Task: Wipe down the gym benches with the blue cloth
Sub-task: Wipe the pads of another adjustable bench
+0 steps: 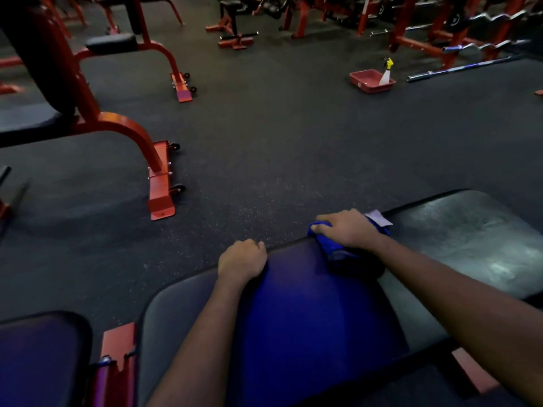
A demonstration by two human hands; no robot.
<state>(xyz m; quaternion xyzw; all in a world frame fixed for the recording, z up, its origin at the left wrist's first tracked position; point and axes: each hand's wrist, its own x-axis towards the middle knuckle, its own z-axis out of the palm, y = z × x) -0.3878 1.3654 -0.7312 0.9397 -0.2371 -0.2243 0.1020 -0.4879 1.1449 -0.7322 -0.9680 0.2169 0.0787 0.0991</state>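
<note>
Now | right hand (346, 230) grips blue cloth (330, 246) on bench (293, 304) | left hand (242, 261) curled over bench edge

Glossy black vinyl bench pad (470, 245), soft blue cloth (338, 248), speckled matt rubber floor (264, 142).

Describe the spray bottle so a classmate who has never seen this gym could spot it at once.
Look across the dark floor to the red racks far right. Before them sits a red tray; the spray bottle leans at its right end. Alone there, it is white with a yellow top.
</note>
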